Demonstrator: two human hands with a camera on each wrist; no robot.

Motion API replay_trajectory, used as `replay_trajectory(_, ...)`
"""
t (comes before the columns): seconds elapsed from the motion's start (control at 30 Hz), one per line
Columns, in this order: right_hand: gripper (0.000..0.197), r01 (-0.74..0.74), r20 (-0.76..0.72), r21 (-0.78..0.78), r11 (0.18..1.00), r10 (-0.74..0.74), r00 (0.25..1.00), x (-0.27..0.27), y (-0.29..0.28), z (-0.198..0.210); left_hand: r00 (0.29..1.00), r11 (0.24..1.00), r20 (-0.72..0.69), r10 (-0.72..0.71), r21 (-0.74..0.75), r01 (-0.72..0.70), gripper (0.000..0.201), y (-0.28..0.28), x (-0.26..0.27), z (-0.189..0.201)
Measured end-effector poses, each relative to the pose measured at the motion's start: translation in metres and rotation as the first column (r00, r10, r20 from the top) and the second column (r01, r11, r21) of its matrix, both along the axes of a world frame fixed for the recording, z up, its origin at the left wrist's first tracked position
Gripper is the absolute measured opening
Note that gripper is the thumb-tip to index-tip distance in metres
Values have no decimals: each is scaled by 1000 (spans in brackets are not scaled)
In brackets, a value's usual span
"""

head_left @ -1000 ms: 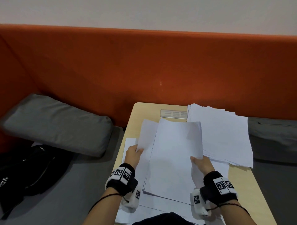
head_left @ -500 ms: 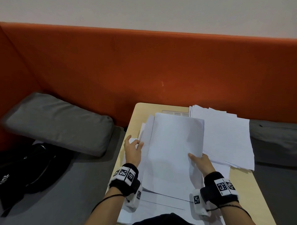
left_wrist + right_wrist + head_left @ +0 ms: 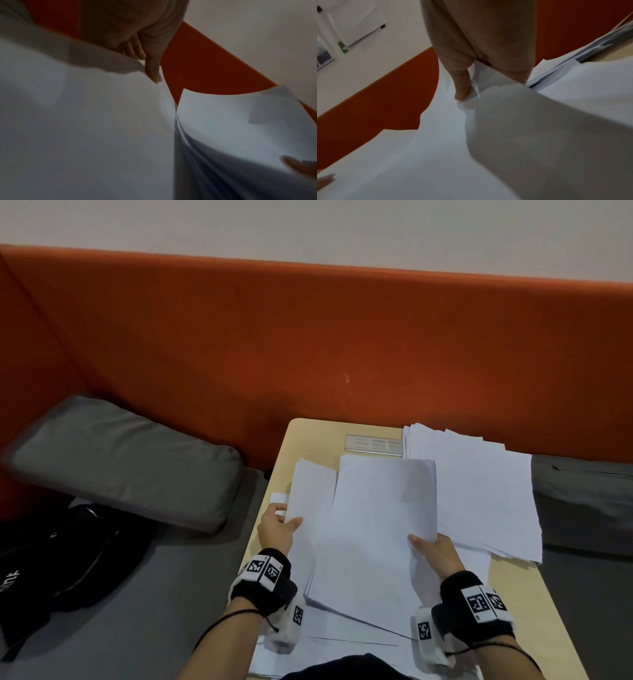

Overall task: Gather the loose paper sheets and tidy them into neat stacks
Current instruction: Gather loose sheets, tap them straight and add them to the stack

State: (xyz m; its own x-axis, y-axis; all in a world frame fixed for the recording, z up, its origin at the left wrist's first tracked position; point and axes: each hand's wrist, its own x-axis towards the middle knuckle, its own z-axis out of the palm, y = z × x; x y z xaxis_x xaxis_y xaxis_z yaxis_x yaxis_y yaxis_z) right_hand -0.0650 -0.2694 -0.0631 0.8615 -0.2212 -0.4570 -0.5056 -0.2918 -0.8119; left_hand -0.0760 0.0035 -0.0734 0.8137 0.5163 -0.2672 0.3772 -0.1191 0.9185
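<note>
Hands hold two separate batches, left batch offset behind right

Right hand (image 3: 436, 556) grips the larger bundle of sheets (image 3: 380, 529) at its right edge, thumb on top and fingers curled beneath; the right wrist view confirms the thumb pressed on the top sheet with the paper edge pinched. Left hand (image 3: 277, 529) grips a second, thinner batch (image 3: 313, 498) at its left edge, thumb over the face; the left wrist view shows the fingers curled under it.

Both batches are lifted off the table (image 3: 301, 440) at their far ends, long axes running away from the person. The left batch lies to the left of the larger bundle and partly tucked behind it, its top edge tilted and out of line. In the left wrist view a narrow gap separates the two where their inner edges meet.

Further loose sheets (image 3: 342, 635) lie flat beneath, close to the person's body. A fanned pile (image 3: 486, 494) sits on the right side of the table, touching the right edge of the held bundle, nearer the right hand.

Assessment: the next move turns on the sideways offset. The left batch appears to need sliding right, under or onto the larger bundle, until the edges agree. Risk: the sheets are limp and bowed, and corners may catch or fold at the seam
</note>
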Motion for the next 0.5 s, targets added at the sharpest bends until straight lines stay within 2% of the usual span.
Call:
replay_trajectory(0.13, 34, -14, -21, -38, 999, 13, 1000, 1, -1, -5, 991, 984, -30, -133, 115, 135, 50, -2, 0, 3)
replay_trajectory(0.2, 35, -17, -24, -44, 999, 16, 1000, 1, -1, -5, 971, 949, -82, -224, 209, 236, 62, -5, 0, 4)
replay_trajectory(0.37, 31, -28, -31, -59, 998, 27, 999, 1, -2, -5, 934, 869, -171, -313, 345, 354, 62, -13, -3, 12)
replay_trajectory(0.5, 29, -34, -30, -62, 998, 32, 999, 0, -2, -5, 920, 849, -171, -354, 354, 393, 61, -14, -4, 17)
